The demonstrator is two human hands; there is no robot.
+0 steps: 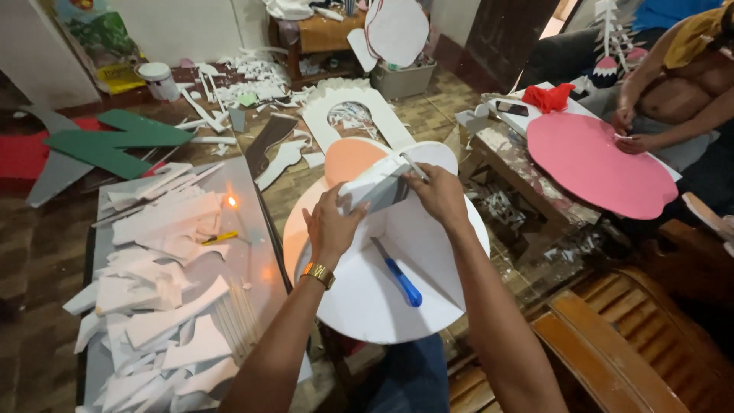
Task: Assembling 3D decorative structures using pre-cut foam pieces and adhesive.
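Note:
My left hand, a gold watch on its wrist, grips the lower end of a white foam piece held up over a round white foam board. My right hand holds the piece's upper end and pinches a thin white stick against it. A blue-handled cutter lies on the round board just below both hands. An orange foam shape shows from under the white board.
A grey table at left carries a heap of white foam offcuts, a lit candle and a yellow cutter. Another person works on a pink round board at right. Green and grey foam shapes lie on the floor.

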